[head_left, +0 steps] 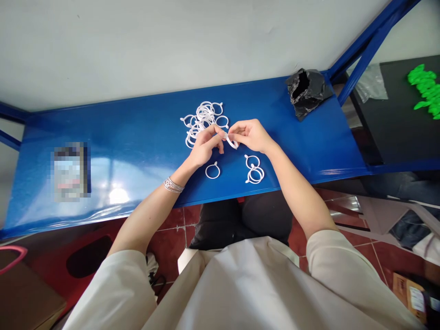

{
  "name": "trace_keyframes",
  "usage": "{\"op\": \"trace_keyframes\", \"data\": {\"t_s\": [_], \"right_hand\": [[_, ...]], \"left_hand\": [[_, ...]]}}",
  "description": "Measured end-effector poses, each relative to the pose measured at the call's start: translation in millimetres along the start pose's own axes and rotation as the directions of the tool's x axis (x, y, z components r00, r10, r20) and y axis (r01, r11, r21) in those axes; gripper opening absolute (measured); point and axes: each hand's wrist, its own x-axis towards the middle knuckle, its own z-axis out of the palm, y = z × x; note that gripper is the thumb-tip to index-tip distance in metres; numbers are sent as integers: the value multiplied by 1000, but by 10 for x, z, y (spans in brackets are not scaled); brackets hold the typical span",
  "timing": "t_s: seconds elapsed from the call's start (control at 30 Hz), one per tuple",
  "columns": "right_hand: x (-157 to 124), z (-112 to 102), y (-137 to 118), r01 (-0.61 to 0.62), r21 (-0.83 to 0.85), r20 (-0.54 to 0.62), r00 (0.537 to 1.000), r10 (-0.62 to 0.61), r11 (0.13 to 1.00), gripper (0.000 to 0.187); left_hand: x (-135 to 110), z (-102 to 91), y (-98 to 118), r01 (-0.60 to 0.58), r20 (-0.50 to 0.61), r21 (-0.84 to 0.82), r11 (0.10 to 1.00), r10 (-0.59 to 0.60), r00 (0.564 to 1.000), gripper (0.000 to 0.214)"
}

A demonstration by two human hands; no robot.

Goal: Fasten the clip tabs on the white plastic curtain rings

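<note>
Shelf: long, glossy blue painted steel shelf point(144, 114), running across the view against a pale wall.

Side board: dark board beyond the shelf's right end, bearing small bright green pieces point(426, 89).

Bag: crumpled black plastic bag point(305, 91) at the shelf's back edge, right of centre.

Blurred object: pixelated rectangular object point(70, 172) on the shelf's left part; its kind cannot be told.

Heap: loose pile of white plastic rings with small eyelets point(202, 120), mid-shelf, just beyond the hands.

Set apart: single white ring point(212, 171) below the left hand; two overlapping white rings point(254, 173) near the front edge, linked or merely stacked cannot be told.

Held item: white ring point(232, 143) between the hands, partly hidden.

Left hand point(205, 146): curled fingers point(215, 133) nearly closed, tips at the held ring; silver bracelet point(173, 184) on the wrist.

Right hand point(249, 136): fingers point(237, 130) pinch the held ring.

Progress: three rings lie apart and one is in hand; most remain heaped.
</note>
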Motion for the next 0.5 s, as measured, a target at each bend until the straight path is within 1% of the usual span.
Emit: {"op": "trace_keyframes", "data": {"t_s": [0.1,0.2,0.27,0.33,0.4,0.5], "right_hand": [[-6,3,1,-24,-30,17,1000,24,999,52],[-12,-12,-2,-49,-54,42,998,51,997,52],[-14,-19,-12,-67,-62,53,996,71,996,51],[-14,-21,-35,-87,-67,37,995,90,994,52],[-15,-21,-68,-103,-67,25,994,105,992,57],[-19,-19,-122,-98,-64,57,993,102,993,68]], "left_hand": [[-20,10,-22,-117,-28,149,982,123,992,57],[-44,25,-20,-186,-46,325,927,212,976,58],[-53,24,-7,-214,-35,392,894,247,968,58],[-54,16,8,-243,-24,436,867,281,959,58],[-51,8,22,-255,-23,480,839,303,953,56],[-50,3,39,-239,-33,523,818,299,954,53]]}}
